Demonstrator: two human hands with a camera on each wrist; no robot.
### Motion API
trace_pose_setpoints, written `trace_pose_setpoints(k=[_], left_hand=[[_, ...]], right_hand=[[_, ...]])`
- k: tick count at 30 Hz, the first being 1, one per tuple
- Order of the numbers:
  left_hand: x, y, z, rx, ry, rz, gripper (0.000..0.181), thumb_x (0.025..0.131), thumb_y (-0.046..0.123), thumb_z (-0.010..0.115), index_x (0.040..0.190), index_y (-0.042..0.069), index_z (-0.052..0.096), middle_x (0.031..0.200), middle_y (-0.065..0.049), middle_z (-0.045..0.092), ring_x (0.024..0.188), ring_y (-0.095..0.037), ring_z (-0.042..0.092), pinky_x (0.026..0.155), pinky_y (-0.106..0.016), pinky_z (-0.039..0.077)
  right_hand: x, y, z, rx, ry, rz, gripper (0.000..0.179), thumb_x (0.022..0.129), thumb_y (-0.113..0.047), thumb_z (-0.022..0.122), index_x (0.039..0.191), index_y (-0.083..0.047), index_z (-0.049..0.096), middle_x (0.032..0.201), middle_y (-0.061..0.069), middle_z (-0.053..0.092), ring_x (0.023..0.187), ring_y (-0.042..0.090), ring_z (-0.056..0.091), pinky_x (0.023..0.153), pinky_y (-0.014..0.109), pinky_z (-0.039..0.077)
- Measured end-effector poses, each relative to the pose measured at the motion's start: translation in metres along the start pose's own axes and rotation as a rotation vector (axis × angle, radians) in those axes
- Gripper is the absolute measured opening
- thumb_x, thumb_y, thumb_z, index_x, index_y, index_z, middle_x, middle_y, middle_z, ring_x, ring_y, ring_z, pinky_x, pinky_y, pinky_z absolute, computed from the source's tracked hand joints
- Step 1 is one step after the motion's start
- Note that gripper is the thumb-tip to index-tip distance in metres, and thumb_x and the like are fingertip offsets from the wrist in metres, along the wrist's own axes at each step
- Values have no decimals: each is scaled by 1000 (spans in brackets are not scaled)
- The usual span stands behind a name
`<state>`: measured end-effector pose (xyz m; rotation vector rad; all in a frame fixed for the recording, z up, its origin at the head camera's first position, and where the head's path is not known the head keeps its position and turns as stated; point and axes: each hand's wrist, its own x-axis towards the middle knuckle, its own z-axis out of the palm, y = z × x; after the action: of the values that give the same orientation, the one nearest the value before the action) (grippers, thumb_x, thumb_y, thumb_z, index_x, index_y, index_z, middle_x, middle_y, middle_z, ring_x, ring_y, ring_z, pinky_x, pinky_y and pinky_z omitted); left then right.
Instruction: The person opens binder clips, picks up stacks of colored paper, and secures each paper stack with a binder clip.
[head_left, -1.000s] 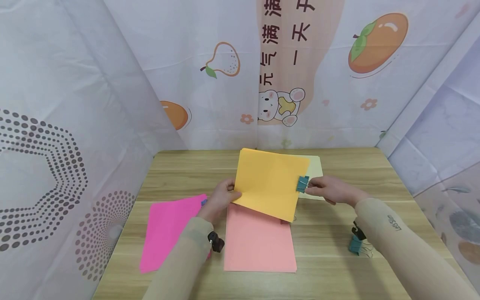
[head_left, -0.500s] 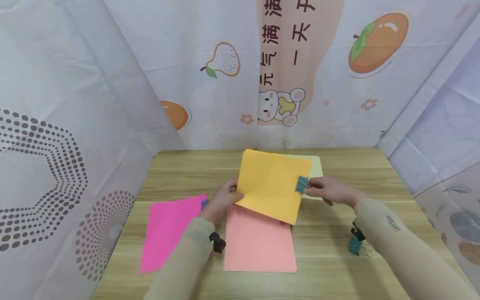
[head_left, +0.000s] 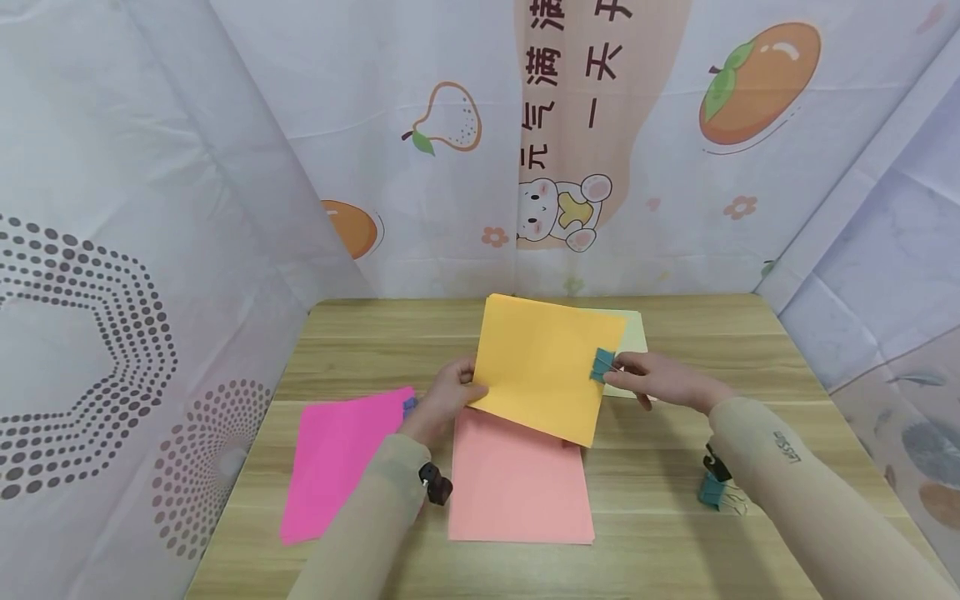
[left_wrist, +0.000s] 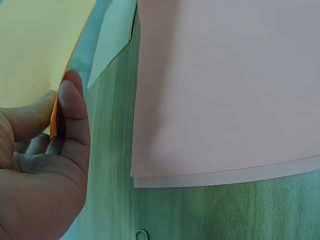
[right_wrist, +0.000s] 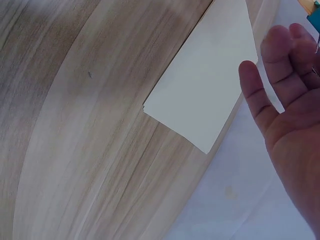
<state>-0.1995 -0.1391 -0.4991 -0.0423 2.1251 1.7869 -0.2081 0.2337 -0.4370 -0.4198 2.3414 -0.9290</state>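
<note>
In the head view, a stack of yellow-orange paper sheets (head_left: 543,367) is held up at a tilt above the table. My left hand (head_left: 446,396) pinches its left edge, thumb in front and fingers behind, as the left wrist view also shows. A teal binder clip (head_left: 602,364) sits on the stack's right edge. At its wire handles, my right hand (head_left: 660,379) pinches with thumb and forefinger; the other fingers are loosely bent. Only a corner of the clip shows in the right wrist view. Below the stack lie pink paper sheets (head_left: 521,492), their upper part hidden.
Magenta paper (head_left: 337,458) with a blue-purple clip (head_left: 408,406) lies at the left, partly under the left arm. Pale yellow-green sheets (head_left: 634,329) lie behind the held stack. Teal binder clips (head_left: 712,490) rest by the right forearm. Curtains stand behind the table (head_left: 375,333).
The yellow-orange stack has shifted slightly right with my left hand. My right hand's fingertips have moved a little left, closer against the clip.
</note>
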Motion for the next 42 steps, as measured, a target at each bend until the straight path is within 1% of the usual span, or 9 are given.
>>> trace_pose_setpoints(k=[3,6,8,11,15,20,29,36,42], left_hand=[[-1,1,0,-15,12,-10,26,96,-1,63,122,0,63,117,-18,68,95,-24,69,81,-36,58],[0,-1,-2,-33,25,-21,23,97,0,63,120,0,63,115,-18,68,93,-24,70,80,-37,58],[0,-2,-3,-49,31,-22,23,97,-2,63,120,-2,63,115,-20,68,92,-24,70,79,-41,60],[1,-3,-4,-60,43,-23,25,97,-3,63,122,-2,64,116,-20,68,92,-25,71,79,-43,60],[2,-4,-6,-66,60,-29,27,97,-4,63,124,-1,64,119,-21,67,95,-26,71,78,-41,60],[3,-5,-9,-80,101,-58,26,96,-4,64,122,-1,64,121,-21,67,97,-27,70,77,-40,61],[5,-8,-18,-153,173,-90,33,96,-4,64,129,-4,59,118,-21,64,88,-22,67,75,-38,60],[-1,-2,-25,-181,215,-97,39,97,-5,62,134,-7,53,122,-22,59,92,-21,62,76,-36,61],[-3,-2,-32,-171,244,-116,38,98,-3,61,135,-5,53,122,-21,60,89,-19,62,78,-37,61]], right_hand=[[-1,1,-1,13,1,-1,51,103,-56,51,130,-13,52,79,13,60,74,28,61,86,45,44],[-2,2,-2,38,17,2,59,104,-54,50,147,-14,41,98,17,61,85,32,64,92,50,46],[-3,3,-2,51,29,0,64,104,-52,51,153,-14,35,107,19,60,89,33,64,94,53,46],[-6,4,-4,49,45,0,69,104,-52,53,158,-15,30,109,18,60,91,30,64,96,55,46],[-9,8,-5,42,61,-7,72,103,-50,55,159,-15,27,111,17,60,87,30,66,97,55,46],[-12,16,-6,29,66,-16,70,104,-46,56,158,-11,31,110,17,61,82,33,67,95,54,48],[-21,33,-7,17,75,-22,61,106,-37,55,150,1,40,100,13,65,79,25,65,89,48,50],[-35,55,-10,19,95,3,59,107,-35,53,149,4,41,103,12,65,88,23,63,86,47,52],[-46,74,-13,-45,143,3,55,106,-31,55,145,7,45,108,13,68,99,27,68,84,43,54]])
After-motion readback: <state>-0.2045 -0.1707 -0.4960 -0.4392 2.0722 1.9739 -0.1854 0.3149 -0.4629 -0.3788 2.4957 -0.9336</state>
